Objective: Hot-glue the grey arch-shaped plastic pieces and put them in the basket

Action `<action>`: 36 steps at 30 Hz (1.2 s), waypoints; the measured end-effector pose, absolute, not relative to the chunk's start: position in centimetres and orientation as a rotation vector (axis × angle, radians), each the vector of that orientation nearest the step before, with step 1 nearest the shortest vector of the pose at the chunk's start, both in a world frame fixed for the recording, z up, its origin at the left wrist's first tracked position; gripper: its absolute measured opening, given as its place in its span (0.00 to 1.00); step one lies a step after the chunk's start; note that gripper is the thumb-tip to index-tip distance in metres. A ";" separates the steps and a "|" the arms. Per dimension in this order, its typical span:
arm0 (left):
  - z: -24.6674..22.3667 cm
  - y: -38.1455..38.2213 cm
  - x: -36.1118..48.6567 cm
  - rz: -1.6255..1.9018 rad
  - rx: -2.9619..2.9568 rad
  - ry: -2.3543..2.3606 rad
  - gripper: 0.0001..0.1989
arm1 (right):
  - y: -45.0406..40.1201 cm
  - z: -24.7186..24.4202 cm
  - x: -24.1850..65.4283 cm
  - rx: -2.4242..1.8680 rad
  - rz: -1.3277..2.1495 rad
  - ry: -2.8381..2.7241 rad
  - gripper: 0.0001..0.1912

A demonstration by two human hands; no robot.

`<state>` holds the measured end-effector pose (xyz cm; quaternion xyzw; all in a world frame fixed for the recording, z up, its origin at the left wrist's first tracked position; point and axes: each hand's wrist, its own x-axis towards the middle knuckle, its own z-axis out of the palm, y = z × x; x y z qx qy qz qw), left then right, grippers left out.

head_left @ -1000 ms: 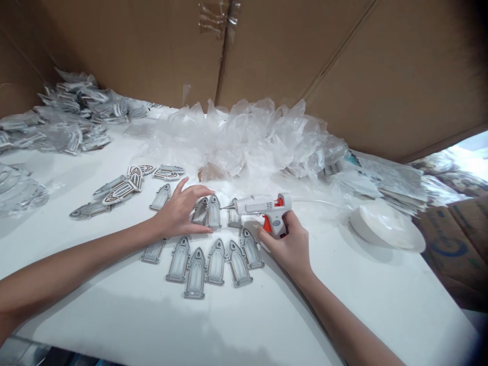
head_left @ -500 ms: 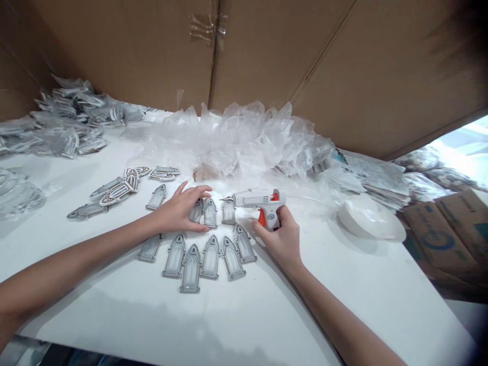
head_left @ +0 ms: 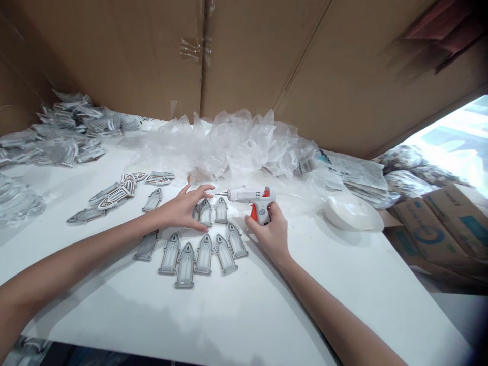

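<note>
A white hot glue gun [head_left: 249,195] with an orange trigger is held by its handle in my right hand [head_left: 271,231]. Its metal nozzle points left, just above the tip of a small grey arched window-shaped piece [head_left: 221,211]. My left hand [head_left: 187,208] hovers with fingers and thumb apart around another arched piece [head_left: 206,212]; whether the fingertips touch it I cannot tell. Part of a further piece is hidden behind that hand. Closer to me, several similar arched pieces [head_left: 185,267] lie flat in an uneven row, one partly covered by my left forearm.
Loose arched pieces [head_left: 114,195] overlap on the white table [head_left: 125,315] at left. Bagged pieces [head_left: 72,127] and crumpled clear plastic bags [head_left: 236,142] line the cardboard wall [head_left: 133,56]. A white bowl [head_left: 353,213] stands right, with cardboard boxes [head_left: 438,229] beyond the table edge.
The view has shifted slightly to the right. The glue gun's nozzle has lifted off the piece it overlapped, whose pointed top now shows. My left hand stays spread around the neighbouring pieces.
</note>
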<state>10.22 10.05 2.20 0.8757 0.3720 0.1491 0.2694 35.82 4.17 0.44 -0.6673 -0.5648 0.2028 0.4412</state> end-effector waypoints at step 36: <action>3.7 8.6 8.1 0.616 1.523 1.076 0.41 | 4.1 0.3 35.7 -1.620 0.469 -1.332 0.19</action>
